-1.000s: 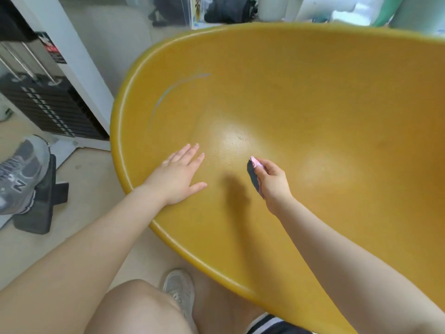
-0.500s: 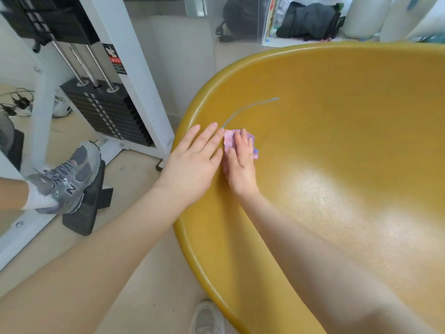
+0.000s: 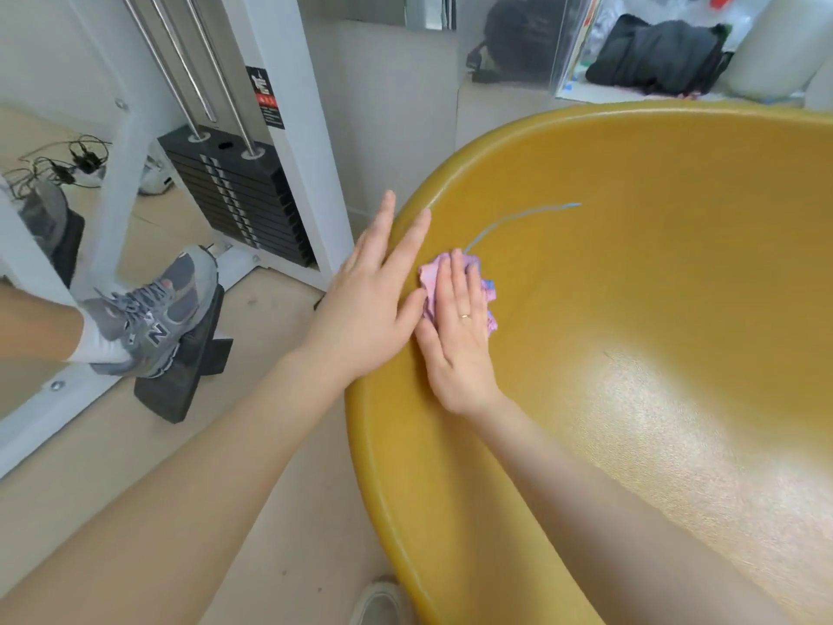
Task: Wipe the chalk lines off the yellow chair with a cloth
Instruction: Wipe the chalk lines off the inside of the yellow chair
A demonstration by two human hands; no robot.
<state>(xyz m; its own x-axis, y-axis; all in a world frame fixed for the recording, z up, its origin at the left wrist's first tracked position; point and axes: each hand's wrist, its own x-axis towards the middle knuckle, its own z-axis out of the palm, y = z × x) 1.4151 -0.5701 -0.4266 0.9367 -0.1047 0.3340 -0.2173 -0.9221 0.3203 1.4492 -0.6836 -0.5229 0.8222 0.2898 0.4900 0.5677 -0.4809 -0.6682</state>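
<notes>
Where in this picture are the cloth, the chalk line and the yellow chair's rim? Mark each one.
cloth (image 3: 432,277): head view, on the pink fold left of the right hand's fingers.
chalk line (image 3: 523,215): head view, on the middle of the blue stroke.
yellow chair (image 3: 360,444): head view, on its bare left rim.

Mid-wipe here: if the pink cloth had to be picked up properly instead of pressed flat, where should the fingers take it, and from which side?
Probably the bunched folds on the pink cloth's right edge, approached from the bowl side of the yellow chair. That part sticks out crumpled from under the flat right hand, so there is loose fabric to pinch. The left side is crowded by the left hand resting on the rim.
</notes>
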